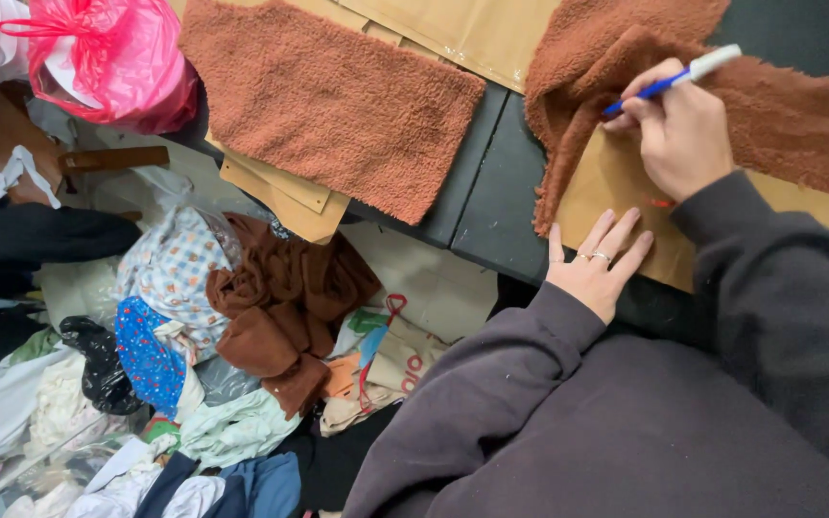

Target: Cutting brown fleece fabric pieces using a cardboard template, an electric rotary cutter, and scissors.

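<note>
My right hand (680, 131) grips a blue pen with a white cap (675, 81), its tip against the edge of a fuzzy rust-brown fabric piece (798, 125) lying over a brown paper pattern (616, 187). My left hand (595, 266) lies flat with fingers spread on the lower part of that paper, rings on two fingers. Both arms wear dark grey sleeves. A second rust-brown fabric rectangle (328, 96) rests on other brown paper pieces (285, 197) to the left, on the dark tabletop (491, 182).
Below the table's edge, a heap of cloth covers the floor: brown fleece (275, 307), blue dotted fabric (146, 360), checked fabric (170, 264), white and black pieces. A pink plastic bag (112, 58) sits at top left. A printed cloth bag (386, 355) lies near my lap.
</note>
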